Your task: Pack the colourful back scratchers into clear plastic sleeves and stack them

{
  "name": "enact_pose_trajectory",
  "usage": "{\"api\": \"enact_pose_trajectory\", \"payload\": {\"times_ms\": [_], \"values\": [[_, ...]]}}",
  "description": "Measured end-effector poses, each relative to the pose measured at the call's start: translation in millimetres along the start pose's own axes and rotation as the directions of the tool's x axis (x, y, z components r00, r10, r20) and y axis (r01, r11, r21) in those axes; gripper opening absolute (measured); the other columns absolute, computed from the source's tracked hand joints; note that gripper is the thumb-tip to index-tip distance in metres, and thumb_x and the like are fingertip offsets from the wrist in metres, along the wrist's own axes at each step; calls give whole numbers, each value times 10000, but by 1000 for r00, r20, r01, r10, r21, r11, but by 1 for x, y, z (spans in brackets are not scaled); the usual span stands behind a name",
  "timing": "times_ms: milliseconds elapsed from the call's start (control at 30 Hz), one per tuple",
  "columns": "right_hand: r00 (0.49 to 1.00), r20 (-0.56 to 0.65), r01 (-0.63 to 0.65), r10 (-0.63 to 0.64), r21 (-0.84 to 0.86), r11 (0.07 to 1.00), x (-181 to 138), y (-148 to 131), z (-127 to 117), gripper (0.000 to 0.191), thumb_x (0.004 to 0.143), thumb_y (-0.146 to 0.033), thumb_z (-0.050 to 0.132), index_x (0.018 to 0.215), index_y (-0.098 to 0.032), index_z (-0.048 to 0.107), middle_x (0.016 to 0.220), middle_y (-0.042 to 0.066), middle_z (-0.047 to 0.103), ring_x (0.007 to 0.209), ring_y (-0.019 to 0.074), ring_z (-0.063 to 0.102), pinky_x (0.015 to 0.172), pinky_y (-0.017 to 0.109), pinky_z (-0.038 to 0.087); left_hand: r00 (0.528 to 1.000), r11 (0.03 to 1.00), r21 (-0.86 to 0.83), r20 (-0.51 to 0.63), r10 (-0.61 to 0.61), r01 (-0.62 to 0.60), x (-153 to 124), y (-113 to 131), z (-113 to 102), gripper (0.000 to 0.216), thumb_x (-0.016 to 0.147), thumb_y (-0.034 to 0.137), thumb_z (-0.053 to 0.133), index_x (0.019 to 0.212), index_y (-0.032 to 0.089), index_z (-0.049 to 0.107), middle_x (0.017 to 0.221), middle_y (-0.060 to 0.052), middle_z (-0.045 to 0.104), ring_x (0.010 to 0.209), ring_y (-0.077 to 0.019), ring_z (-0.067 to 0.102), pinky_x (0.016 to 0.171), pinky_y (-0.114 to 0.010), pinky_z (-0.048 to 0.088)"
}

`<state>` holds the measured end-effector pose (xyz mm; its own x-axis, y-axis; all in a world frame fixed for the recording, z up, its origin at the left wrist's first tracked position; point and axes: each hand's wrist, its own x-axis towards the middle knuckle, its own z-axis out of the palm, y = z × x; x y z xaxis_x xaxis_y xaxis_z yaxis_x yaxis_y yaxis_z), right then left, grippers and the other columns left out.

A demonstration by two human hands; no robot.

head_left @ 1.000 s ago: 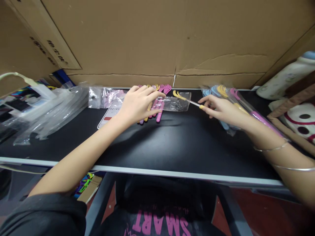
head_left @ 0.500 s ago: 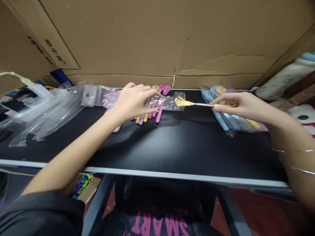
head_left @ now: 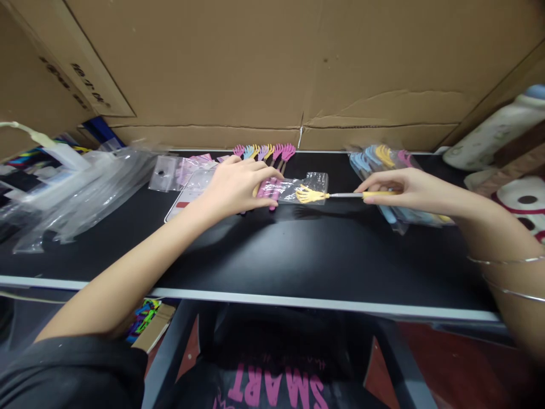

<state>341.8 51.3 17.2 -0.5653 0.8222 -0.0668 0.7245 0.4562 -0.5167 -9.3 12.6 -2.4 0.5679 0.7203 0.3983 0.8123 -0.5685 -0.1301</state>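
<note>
My left hand [head_left: 233, 183] pinches the left end of a small clear plastic sleeve [head_left: 298, 187] that hangs just above the black tabletop [head_left: 298, 250]. My right hand [head_left: 409, 187] grips the yellow handle of a small yellow hand-shaped scratcher [head_left: 336, 195] with a metal shaft. Its claw head sits inside the open right end of the sleeve. Behind my left hand lies a row of pink, purple, yellow and blue scratchers [head_left: 266, 153].
A bagged bundle of blue, yellow and pink scratchers [head_left: 383, 162] lies under my right wrist. Clear bags [head_left: 85, 187] are piled at the left, with a phone [head_left: 187, 196] beside them. A cardboard wall [head_left: 276, 68] stands along the back. A patterned bottle [head_left: 489, 133] is at the right.
My right hand slid along the scratcher to its handle and pushed the claw head into the sleeve. Both hands have come slightly nearer to me with the sleeve.
</note>
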Motion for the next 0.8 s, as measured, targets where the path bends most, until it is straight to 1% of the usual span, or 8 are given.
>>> {"api": "enact_pose_trajectory", "payload": {"times_ms": [200, 300, 500, 633, 800], "values": [[1000, -28, -6, 5, -48, 999, 3, 1, 6, 590, 749, -758, 591, 975, -228, 718, 831, 54, 698, 715, 206, 605, 611, 328, 449, 1000, 1000, -5, 2, 24, -24, -1, 2, 2, 428, 850, 519, 689, 1182, 253, 643, 1115, -48, 720, 1031, -234, 653, 816, -324, 374], [1000, -17, -2, 1, -43, 999, 4, 0, 9, 577, 760, -752, 589, 973, -230, 716, 819, 51, 696, 716, 207, 605, 618, 331, 450, 999, 999, -2, -5, 33, -33, -2, 3, 3, 426, 849, 516, 692, 1178, 251, 645, 1100, -51, 721, 1021, -236, 656, 813, -323, 376], [1000, -5, 29, -29, 2, 1000, 7, 1, 14, 509, 793, -691, 606, 1012, -241, 701, 922, 55, 720, 791, 219, 639, 701, 354, 485, 998, 998, 3, -20, 55, -55, -2, 9, 2, 406, 844, 488, 708, 1173, 260, 643, 1073, -39, 720, 1002, -228, 654, 792, -322, 367], [999, -27, 33, -33, 6, 999, 8, -4, 20, 487, 797, -664, 608, 1004, -234, 704, 855, 44, 703, 742, 196, 614, 643, 324, 456, 998, 998, -13, -26, 61, -61, -2, 12, 3, 364, 863, 470, 689, 1160, 264, 648, 1063, -32, 720, 998, -222, 649, 788, -320, 362], [997, -55, 60, -56, 86, 994, 10, -14, 31, 477, 796, -626, 615, 1012, -207, 692, 756, 23, 646, 686, 167, 570, 618, 306, 434, 998, 997, -43, -38, 59, -61, -2, 12, 5, 382, 871, 492, 668, 1177, 266, 642, 1100, -31, 717, 1000, -225, 642, 794, -323, 365]]}}
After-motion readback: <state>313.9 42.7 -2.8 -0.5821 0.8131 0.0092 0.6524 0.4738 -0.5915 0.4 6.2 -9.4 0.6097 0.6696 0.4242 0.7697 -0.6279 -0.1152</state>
